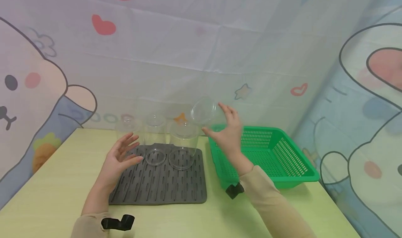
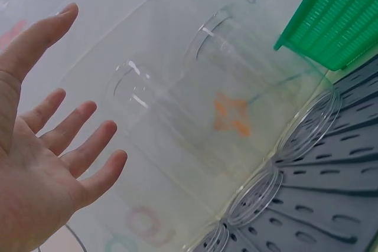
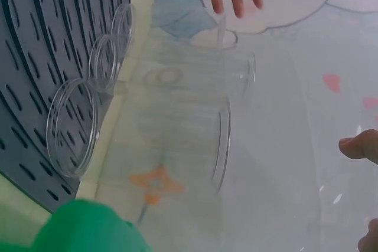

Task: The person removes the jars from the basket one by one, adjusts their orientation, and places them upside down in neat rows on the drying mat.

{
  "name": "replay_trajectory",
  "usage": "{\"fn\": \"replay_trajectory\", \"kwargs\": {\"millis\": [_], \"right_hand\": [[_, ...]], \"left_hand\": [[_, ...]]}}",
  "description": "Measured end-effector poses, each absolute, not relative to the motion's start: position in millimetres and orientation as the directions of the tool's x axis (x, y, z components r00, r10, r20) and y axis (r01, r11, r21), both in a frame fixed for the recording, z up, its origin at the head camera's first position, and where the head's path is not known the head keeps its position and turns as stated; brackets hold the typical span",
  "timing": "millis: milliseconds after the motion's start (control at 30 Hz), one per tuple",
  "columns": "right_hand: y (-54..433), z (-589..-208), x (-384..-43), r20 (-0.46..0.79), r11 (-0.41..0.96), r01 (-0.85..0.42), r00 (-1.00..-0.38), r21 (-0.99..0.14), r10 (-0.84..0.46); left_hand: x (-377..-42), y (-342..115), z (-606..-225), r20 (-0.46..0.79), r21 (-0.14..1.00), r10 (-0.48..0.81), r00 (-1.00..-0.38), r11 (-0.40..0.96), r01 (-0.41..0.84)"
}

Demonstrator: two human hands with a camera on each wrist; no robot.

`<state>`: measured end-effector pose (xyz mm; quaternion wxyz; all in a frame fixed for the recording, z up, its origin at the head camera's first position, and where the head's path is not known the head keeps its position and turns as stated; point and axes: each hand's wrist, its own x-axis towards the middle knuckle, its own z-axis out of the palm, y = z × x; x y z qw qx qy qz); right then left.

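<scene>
- The right hand (image 1: 228, 133) is raised above the left rim of the green perforated plastic basket (image 1: 282, 154). Its fingers and thumb are spread wide around a clear plastic cup (image 1: 203, 110).
- This clear plastic cup is tilted in the air, with its open mouth facing the camera. The cup's transparency makes the contact hard to read: the fingertips appear to touch its wall, but a firm grip cannot be confirmed.
- The left hand (image 1: 120, 156) is fully open, with the fingers straight and spread. It holds nothing. Its heel is above the left edge of the dark grey slotted rubber mat (image 1: 163, 185).
- Three more clear plastic cups (image 1: 183, 145) stand mouth-down in a row along the far edge of the mat, just beyond the left hand's fingertips.
- The mat and the basket lie side by side on the pale yellow-green table (image 1: 47, 192).
</scene>
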<state>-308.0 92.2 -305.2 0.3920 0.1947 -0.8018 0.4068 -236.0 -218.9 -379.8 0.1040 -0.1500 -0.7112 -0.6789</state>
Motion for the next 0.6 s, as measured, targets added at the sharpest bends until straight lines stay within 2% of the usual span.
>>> {"fn": "replay_trajectory", "kwargs": {"millis": [233, 600], "right_hand": [[73, -312, -294, 0.85, 0.678, -0.677, -0.506, -0.285, -0.148], [52, -330, -274, 0.823, 0.783, -0.62, -0.422, 0.044, -0.381]], "left_hand": [[-235, -195, -369, 0.332, 0.935, 0.127, -0.935, 0.089, 0.344], [-241, -168, -374, 0.323, 0.937, 0.193, -0.927, 0.076, 0.342]]}}
